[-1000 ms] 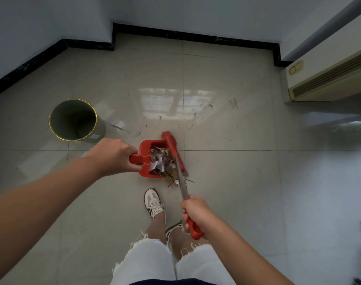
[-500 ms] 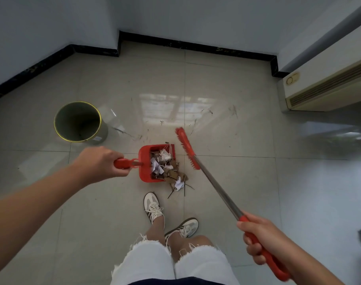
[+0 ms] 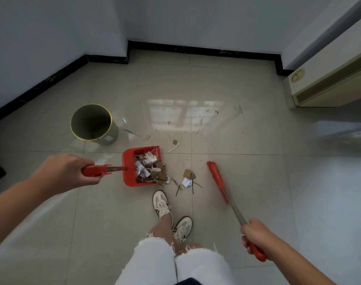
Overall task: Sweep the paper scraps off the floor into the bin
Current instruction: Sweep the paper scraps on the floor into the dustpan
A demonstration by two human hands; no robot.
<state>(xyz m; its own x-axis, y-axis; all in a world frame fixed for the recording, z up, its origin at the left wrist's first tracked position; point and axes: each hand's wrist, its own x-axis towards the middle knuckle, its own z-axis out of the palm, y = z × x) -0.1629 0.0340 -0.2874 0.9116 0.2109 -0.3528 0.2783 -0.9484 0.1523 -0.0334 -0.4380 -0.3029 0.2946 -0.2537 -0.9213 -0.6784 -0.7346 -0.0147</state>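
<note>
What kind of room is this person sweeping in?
Probably a bare corner of an apartment or office: glossy beige floor tiles, black baseboard under plain white walls, and a floor-standing air conditioner on the right.

We find no legible text, brand, number or sign. The olive, gold-rimmed cylindrical bin (image 3: 93,122) carries a small pale label low on its outer wall, too small for us to read. Some paper scraps in the red plastic dustpan (image 3: 141,165), near the bin, show faint unreadable marks.
</note>
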